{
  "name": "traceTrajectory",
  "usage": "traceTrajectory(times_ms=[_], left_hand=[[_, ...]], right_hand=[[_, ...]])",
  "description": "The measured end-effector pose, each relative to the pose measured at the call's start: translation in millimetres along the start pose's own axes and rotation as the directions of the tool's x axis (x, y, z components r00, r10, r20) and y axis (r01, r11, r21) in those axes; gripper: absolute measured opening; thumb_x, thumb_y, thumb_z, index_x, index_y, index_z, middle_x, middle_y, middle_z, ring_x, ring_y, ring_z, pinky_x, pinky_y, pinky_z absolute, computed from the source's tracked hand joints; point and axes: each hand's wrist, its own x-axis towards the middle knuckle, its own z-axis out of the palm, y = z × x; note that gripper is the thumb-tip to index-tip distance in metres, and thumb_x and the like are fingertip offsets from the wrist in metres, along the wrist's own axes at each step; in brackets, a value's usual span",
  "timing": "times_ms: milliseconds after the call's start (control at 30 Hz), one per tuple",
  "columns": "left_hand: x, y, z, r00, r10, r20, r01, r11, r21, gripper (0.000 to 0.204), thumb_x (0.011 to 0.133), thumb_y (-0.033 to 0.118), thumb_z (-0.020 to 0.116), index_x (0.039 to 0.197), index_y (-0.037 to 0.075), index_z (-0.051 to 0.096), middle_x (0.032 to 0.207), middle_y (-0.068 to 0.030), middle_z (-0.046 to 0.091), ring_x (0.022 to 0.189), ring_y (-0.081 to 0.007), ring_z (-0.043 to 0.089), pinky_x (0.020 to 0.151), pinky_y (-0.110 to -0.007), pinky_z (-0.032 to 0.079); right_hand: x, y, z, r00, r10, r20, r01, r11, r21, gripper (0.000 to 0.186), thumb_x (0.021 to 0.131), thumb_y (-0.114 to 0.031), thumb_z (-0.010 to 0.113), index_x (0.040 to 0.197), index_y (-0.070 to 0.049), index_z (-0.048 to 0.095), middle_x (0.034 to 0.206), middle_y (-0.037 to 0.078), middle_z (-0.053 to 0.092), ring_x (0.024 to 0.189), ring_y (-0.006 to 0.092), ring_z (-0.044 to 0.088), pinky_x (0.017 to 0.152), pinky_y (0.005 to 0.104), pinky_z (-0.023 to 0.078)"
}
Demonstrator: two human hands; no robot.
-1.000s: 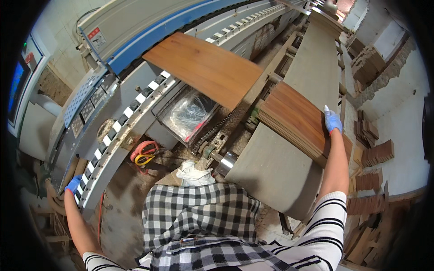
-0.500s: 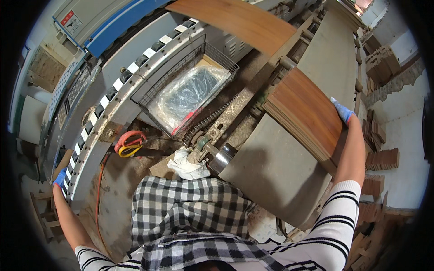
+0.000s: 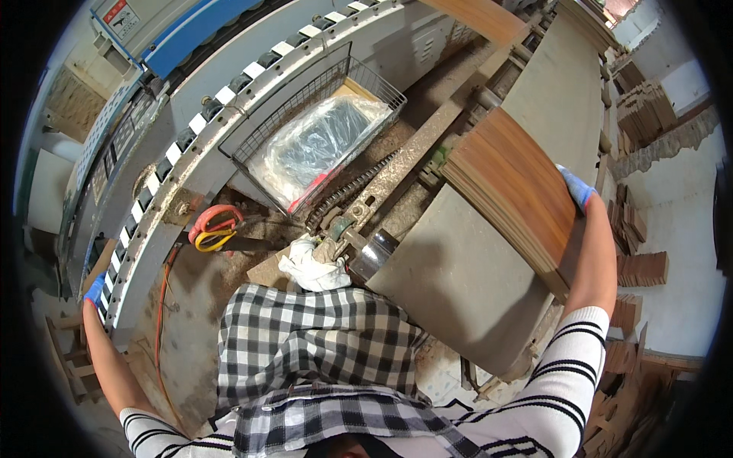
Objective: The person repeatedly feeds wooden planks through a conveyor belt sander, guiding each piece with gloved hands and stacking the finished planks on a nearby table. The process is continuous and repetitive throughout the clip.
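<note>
My right hand, in a blue glove with pale fingertips, lies along the right edge of a stack of reddish-brown wooden boards. Its fingers are stretched out, and the thumb is hidden. The stack sits on a grey conveyor belt. Far to the left, my left hand, also blue-gloved, is at the near end of a roller rail, beside a narrow brown board. The fingers there are too small and partly hidden to make out. A loose plank is at the top, cut off by the view's edge.
Between rail and belt hangs a wire basket with a plastic-wrapped package. Red-and-yellow-handled scissors and a white cloth lie nearby. An exposed chain runs beside the belt. Board stacks stand along the right wall.
The loose plank at the top has shifted up and to the right, uncovering more of the rail. My right hand stays against the stack. The whole view has tilted slightly.
</note>
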Motion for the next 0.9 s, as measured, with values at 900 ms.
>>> traceTrajectory(times_ms=[900], left_hand=[[46, 36, 48, 0.898, 0.415, 0.146, -0.400, 0.908, -0.120, 0.044, 0.085, 0.039, 0.050, 0.118, 0.009, 0.054, 0.119, -0.0111, 0.052, 0.111, -0.0243, 0.043, 0.094, -0.037, 0.033]], right_hand=[[-185, 37, 145, 0.802, -0.391, -0.452, -0.003, 0.754, -0.657, 0.058, 0.090, -0.052, 0.025, 0.132, -0.015, 0.039, 0.134, 0.009, 0.040, 0.125, 0.0242, 0.036, 0.106, 0.0454, 0.017]])
